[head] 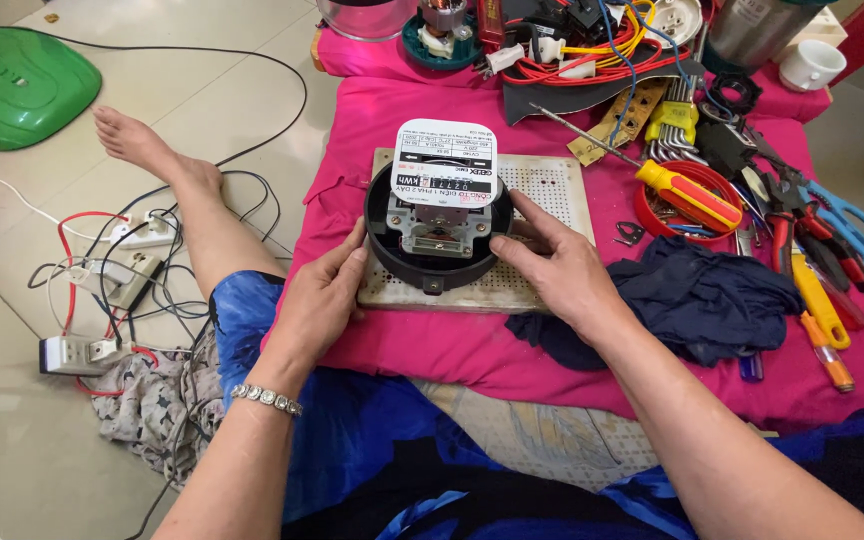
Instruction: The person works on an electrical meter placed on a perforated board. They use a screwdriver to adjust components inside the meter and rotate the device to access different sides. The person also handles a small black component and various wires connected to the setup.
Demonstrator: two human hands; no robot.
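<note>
A round black electric meter (pixel 439 225) with a white dial plate and a grey metal mechanism rests on a white perforated board (pixel 552 185) laid on a pink cloth. My left hand (pixel 320 300) cups the meter's left rim, fingers curled against the black housing. My right hand (pixel 557 265) presses against its right rim, thumb and fingers touching the housing. Both hands hold the meter between them. A bracelet circles my left wrist.
Right of the board lie a dark blue rag (pixel 702 295), a red-and-yellow screwdriver (pixel 687 195), pliers (pixel 787 225), blue scissors (pixel 847 220) and several small tools. Tangled wires (pixel 592 50) sit behind. Power strips and cables (pixel 122 270) lie on the floor at left, near my leg.
</note>
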